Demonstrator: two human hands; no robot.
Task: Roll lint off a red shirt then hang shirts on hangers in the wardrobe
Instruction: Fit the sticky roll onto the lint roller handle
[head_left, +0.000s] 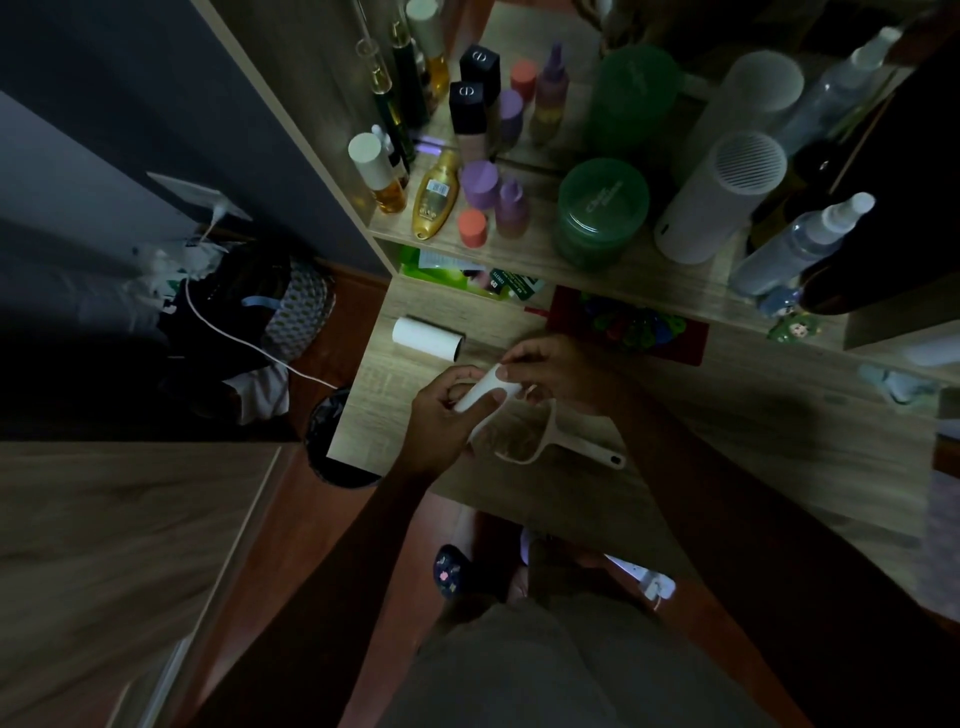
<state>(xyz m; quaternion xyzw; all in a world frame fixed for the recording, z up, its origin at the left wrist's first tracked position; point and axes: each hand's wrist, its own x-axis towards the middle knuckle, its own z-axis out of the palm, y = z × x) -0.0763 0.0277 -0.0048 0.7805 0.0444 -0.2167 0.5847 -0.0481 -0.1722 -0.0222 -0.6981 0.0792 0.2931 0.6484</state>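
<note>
**Both hands on the lint roll, dim worktop**

Head view. The light is very low. The forearms, the floor and the lower frame are mostly in shadow, and the bottle labels on the shelf (649, 275) at 12 o'clock cannot be read. The worktop (727, 441) is cut off at 3 o'clock.

- Left hand (441, 415), just below centre: fingers curled round the lower end of a white lint roll (485, 392).
- Right hand (556, 371), at 2 o'clock from the left: thumb and fingertips pinch the roll's upper end.
- The roll is tilted over the roller handle (576, 447), which lies on the worktop partly hidden by the hands. Cannot tell whether the roll is seated on it.
- A spare roll (426, 339) lies at 11 o'clock, apart from the hands.
- A red flat item (691, 343) lies at 1 o'clock; what it is cannot be made out.
</note>
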